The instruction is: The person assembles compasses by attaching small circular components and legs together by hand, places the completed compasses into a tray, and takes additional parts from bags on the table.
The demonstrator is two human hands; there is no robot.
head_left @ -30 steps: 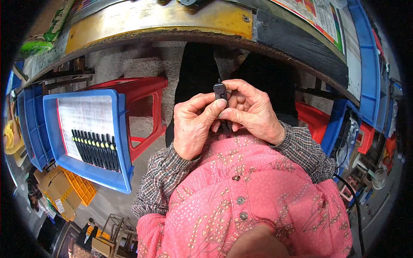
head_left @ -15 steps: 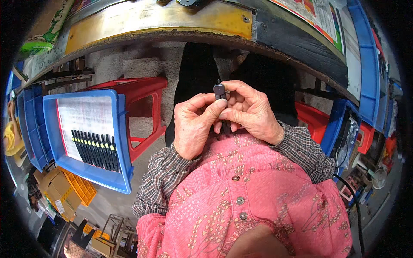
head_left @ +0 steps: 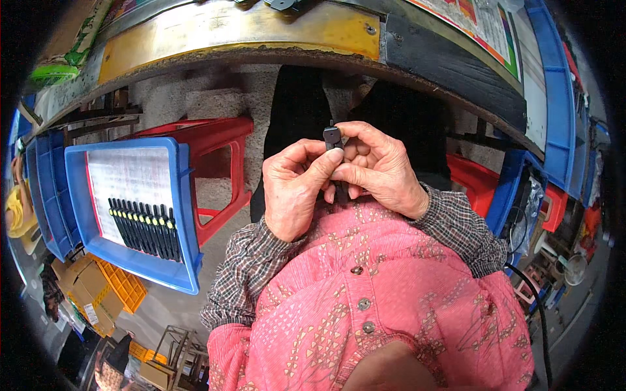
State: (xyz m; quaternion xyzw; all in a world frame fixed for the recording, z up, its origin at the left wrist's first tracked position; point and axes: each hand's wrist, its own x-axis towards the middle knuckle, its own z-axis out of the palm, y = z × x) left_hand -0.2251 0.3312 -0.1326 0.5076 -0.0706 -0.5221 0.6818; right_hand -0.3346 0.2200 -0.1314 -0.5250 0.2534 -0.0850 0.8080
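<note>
Black slim part (head_left: pixel 332 137): right of the blue tray (head_left: pixel 127 277), well apart from it. Left hand (head_left: pixel 287 192) and right hand (head_left: pixel 381 171): fingers nearly closed, both pinching the part; its lower end is mostly hidden. Judged risk: small grip area, so slackened pressure could drop it outside the tray. Checkered left sleeve (head_left: pixel 246 260) catching the tray's rim could disarrange the row of black pieces (head_left: pixel 145 229) inside.

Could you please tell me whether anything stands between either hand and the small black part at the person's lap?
Nothing visible does: the left hand and the right hand both have a direct grip on the small black part. They hide some of its lower portion, so not every contact shows.
</note>
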